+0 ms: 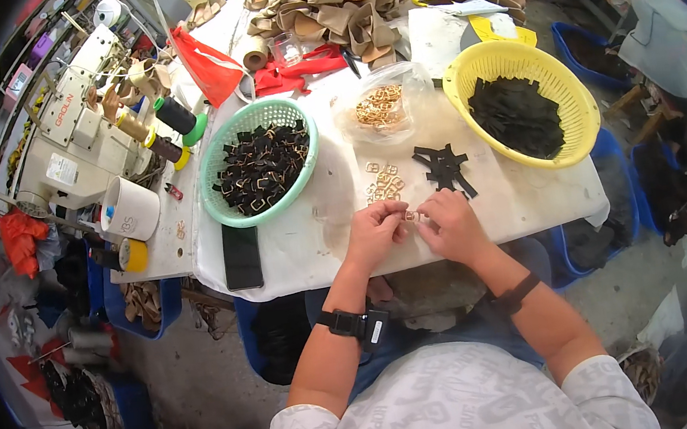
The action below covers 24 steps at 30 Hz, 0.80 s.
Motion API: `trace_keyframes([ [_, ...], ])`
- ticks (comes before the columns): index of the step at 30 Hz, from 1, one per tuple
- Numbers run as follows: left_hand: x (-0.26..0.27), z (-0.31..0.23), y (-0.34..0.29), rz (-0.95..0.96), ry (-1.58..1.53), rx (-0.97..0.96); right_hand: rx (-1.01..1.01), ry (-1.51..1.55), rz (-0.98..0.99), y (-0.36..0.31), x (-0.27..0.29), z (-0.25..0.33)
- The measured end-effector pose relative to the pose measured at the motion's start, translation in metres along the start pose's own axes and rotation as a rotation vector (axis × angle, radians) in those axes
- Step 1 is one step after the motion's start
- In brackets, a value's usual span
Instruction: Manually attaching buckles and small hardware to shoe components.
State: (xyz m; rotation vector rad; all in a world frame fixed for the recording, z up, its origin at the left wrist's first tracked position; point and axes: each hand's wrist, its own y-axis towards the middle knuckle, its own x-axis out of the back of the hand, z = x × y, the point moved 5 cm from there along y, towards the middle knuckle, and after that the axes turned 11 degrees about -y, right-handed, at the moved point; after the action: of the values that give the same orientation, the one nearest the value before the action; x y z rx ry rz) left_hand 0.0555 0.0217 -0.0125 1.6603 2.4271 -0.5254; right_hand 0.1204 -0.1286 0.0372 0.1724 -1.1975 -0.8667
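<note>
At the table's front edge, a small gold buckle [411,216] shows between my two hands. My left hand [376,235] pinches its left side with thumb and forefinger. The fingers of my right hand [455,226] are closed at its right side; whether they also hold a black strip is hidden. Just beyond my left hand lie several loose gold buckles [383,181]. Past my right hand is a small heap of black strips [443,168]. A green basket [209,199] at left holds black strips with buckles on them. Black strips fill the yellow basket [588,126] at right.
A clear plastic bag [413,84] of buckles sits between the baskets. A black phone [242,258] lies near the front edge. Tan pieces [334,12] are piled at the back. A sewing machine [75,120] and thread spools [174,113] stand left. Blue bins surround the table.
</note>
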Motion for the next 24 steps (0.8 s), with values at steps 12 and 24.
trace_keyframes([
  [12,-0.005,-0.006,-0.004,0.029,0.110,-0.034,0.071,-0.023,-0.010,0.001,-0.001,0.003],
  [24,-0.014,-0.005,-0.005,0.104,0.233,-0.065,0.007,-0.062,0.033,-0.003,-0.009,-0.006],
])
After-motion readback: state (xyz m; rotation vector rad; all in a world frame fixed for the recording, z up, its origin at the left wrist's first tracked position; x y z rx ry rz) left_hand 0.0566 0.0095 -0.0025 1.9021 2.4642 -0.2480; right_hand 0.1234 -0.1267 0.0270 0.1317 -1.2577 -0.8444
